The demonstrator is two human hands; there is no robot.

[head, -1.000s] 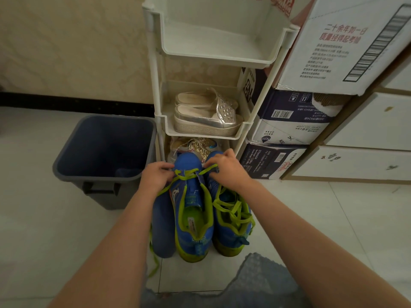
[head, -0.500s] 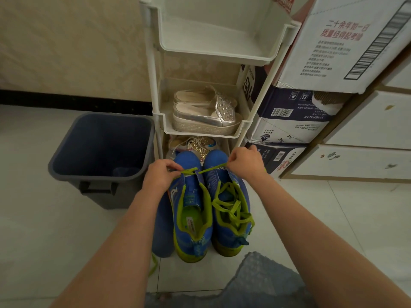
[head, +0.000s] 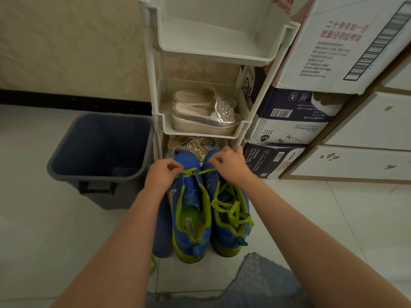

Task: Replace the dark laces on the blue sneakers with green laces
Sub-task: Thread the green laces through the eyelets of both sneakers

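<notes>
Green lace (head: 190,172): flat woven strip, pulled straight across the lowest eyelets of the left sneaker (head: 191,221), near the toe. Left hand (head: 162,174) pinches one end, fingers curled in tight. Right hand (head: 231,166) pinches the other end between thumb and forefinger, the other fingers bent.

Left sneaker: blue mesh upper, lime lining and sole edge, tongue spread open, upper eyelets bare. Right sneaker (head: 231,221) stands touching it, same make. It is threaded with a second green lace (head: 231,207) in slack, uneven crossings. Both stand on pale glossy floor tile (head: 44,241), toes towards the rack. A smooth blue oblong piece (head: 162,232) lies against the left sneaker's outer side; what it is cannot be told.

White plastic rack (head: 213,55), tiered trays with rounded lips, just past the toes. Its middle tray holds silver platform sandals (head: 206,117) with studded straps and woven soles. Dark grey square bin (head: 95,196), matte plastic, stands left of the rack. Printed cardboard boxes (head: 289,123) are stacked to its right.
</notes>
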